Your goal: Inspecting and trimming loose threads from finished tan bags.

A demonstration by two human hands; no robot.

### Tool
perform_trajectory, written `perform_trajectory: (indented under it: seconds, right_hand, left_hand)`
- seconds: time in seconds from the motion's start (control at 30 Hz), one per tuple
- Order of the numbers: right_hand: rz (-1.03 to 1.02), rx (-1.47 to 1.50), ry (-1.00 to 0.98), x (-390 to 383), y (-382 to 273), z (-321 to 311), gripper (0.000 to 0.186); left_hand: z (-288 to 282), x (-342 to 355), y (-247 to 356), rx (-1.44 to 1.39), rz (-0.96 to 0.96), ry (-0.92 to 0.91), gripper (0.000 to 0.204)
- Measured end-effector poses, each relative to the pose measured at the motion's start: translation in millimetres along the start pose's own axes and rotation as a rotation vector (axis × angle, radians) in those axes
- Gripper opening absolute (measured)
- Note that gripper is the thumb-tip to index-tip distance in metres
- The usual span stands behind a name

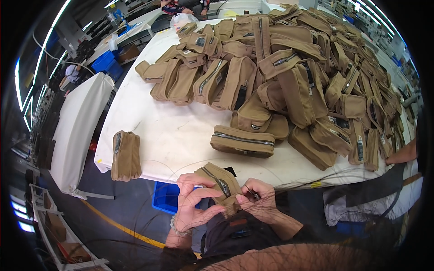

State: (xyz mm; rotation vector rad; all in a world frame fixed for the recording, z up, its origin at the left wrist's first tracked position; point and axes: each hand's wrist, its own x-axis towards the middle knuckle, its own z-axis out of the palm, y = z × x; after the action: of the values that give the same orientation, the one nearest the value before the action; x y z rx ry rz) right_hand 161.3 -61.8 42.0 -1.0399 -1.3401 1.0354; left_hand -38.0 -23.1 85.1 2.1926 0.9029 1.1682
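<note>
Near the lower middle of the view, the left hand [195, 203] grips a tan zippered pouch [220, 185], fingers curled around its left side and thumb pressed along the lower edge. The right hand [259, 201] closes on the pouch's right end, and its fingertips pinch a small dark tool [253, 194]; what kind of tool it is cannot be told. The pouch is held tilted, zipper facing up, just off the near edge of the worktop [172, 135], above a blue crate [166, 196] on the floor.

The worktop is covered in white cloth. A large heap of matching tan pouches [307, 58] fills its far and right parts. One pouch lies alone with its zipper toward the camera [242, 141], just beyond the hands. A small stack of pouches [125, 156] sits apart at the near left corner. A bracelet [177, 229] circles the left wrist. On the far right, another person's forearm [402, 154] rests at the worktop's edge.
</note>
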Motion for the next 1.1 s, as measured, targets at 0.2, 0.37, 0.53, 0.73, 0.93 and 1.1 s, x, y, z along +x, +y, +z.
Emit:
perform_trajectory:
  seconds: [0.2,0.37,0.53,0.73,0.93,1.1]
  right_hand:
    - [0.059,0.026,-0.003,2.2,-2.0,5.1,0.017]
    - [0.019,0.018,-0.023,4.5,-4.5,10.2,0.017]
    - [0.032,0.013,-0.066,7.2,-7.3,13.3,0.017]
    - [0.075,0.067,-0.102,7.9,-10.7,19.0,0.016]
    - [0.13,0.075,-0.115,8.3,-12.4,21.6,0.016]
    - [0.154,0.086,-0.099,7.1,-10.4,24.3,0.015]
  left_hand:
    - [-22.9,11.4,32.0,0.284,-0.053,-0.245,0.028]
    - [-34.3,28.6,45.4,0.402,-0.062,-0.373,0.022]
    - [-50.0,52.4,36.8,0.371,0.062,-0.641,0.017]
    - [-59.6,65.0,28.5,0.266,0.064,-0.843,0.015]
    - [-66.8,68.3,25.1,0.114,-0.044,-0.918,0.013]
    - [-64.3,63.5,30.7,0.214,0.058,-0.856,0.017]
